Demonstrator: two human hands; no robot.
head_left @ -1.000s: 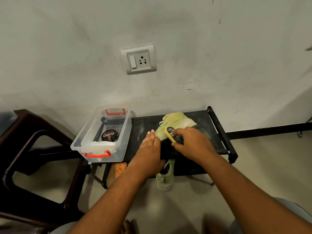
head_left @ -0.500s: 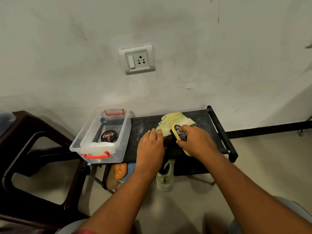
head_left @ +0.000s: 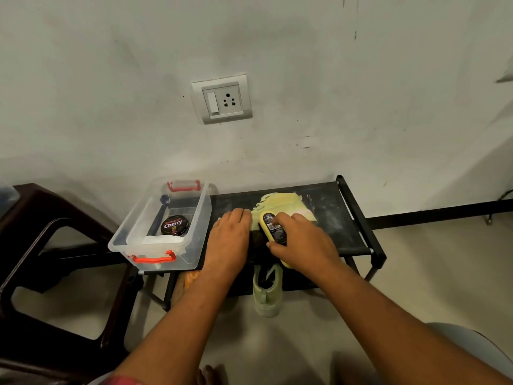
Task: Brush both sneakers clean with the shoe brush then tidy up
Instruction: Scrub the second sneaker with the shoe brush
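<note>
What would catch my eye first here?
At the centre, the right hand grips a yellow shoe brush on a pale green sneaker atop a black rack, the left hand lying flat beside it. On the rack's left end sits a clear box with red handles, holding a Cherry polish tin. A second sneaker pokes out below.

Black rack [head_left: 334, 226], clear box [head_left: 193, 255], pale sneaker [head_left: 280, 200]

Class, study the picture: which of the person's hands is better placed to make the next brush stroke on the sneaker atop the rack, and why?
Right. The right hand grips the yellow shoe brush against the pale green sneaker; the left hand lies flat beside it, holding no tool.
</note>
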